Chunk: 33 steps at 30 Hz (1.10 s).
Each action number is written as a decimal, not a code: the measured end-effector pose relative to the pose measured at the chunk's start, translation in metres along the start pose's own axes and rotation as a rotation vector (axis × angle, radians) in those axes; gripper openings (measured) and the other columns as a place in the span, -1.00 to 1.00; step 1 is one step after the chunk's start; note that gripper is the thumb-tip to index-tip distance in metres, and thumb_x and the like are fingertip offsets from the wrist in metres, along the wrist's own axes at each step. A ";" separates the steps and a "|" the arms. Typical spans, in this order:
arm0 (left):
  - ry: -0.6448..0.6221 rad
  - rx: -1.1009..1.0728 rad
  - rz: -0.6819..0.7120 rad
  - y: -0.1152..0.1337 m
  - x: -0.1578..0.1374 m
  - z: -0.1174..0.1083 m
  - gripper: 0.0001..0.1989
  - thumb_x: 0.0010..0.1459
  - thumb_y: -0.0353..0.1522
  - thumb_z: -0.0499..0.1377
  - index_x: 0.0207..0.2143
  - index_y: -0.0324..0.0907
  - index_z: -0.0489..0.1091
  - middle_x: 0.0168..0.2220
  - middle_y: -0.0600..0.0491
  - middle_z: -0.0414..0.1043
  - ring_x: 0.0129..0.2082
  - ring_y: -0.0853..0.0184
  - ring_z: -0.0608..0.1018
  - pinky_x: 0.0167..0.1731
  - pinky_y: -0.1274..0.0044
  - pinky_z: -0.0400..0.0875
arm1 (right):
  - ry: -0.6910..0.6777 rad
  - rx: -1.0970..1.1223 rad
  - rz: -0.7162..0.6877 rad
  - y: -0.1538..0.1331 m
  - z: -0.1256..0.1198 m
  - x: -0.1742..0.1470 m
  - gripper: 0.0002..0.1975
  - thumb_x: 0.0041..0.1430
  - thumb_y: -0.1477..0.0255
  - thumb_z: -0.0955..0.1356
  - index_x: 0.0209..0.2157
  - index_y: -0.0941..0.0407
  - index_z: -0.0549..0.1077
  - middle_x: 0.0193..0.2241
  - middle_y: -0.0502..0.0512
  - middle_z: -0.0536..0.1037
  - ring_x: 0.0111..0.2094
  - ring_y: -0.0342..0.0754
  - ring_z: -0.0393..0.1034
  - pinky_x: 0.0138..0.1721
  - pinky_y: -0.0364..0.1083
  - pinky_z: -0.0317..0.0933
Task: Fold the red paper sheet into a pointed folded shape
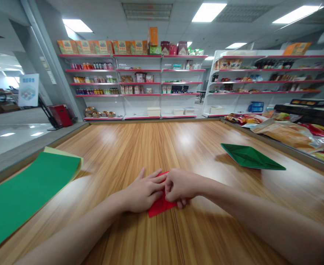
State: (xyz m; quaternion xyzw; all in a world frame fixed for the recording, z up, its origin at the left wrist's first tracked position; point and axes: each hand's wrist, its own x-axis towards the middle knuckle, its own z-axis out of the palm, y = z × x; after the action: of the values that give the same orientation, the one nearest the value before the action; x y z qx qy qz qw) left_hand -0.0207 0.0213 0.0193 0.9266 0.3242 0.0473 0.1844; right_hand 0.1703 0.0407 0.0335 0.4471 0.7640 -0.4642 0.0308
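Note:
A small piece of folded red paper lies on the wooden table, partly covered by both hands. My left hand rests flat across its left side with the fingers spread. From the right, my right hand is over the paper with its fingers curled in, gripping or pressing it near the left fingertips. The fingers hide much of the paper, so its full folded shape cannot be made out. A folded dark green paper shape, pointed at both ends, sits farther off to the right.
Large green sheets with a pale yellow one beneath lie at the left, edges curling up. Packaged snacks are heaped beyond the table's right rim. Stocked shelves stand behind the table. A red box is on the floor at far left.

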 end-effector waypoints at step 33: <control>0.000 -0.003 -0.008 0.004 0.000 -0.002 -0.59 0.31 -0.35 -0.10 0.11 0.32 0.20 0.33 0.29 -0.12 0.31 0.00 -0.09 0.05 -0.23 -0.29 | -0.109 0.106 -0.050 0.002 0.007 -0.001 -0.90 -0.18 0.49 0.33 -0.53 0.19 0.48 -0.70 -0.03 0.47 -0.66 -0.18 0.39 -0.64 -0.26 0.30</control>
State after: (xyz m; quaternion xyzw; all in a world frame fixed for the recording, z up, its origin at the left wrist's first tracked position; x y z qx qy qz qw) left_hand -0.0190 0.0194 0.0225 0.9250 0.3281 0.0472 0.1859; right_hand 0.1698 0.0351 0.0290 0.4028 0.7464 -0.5284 0.0373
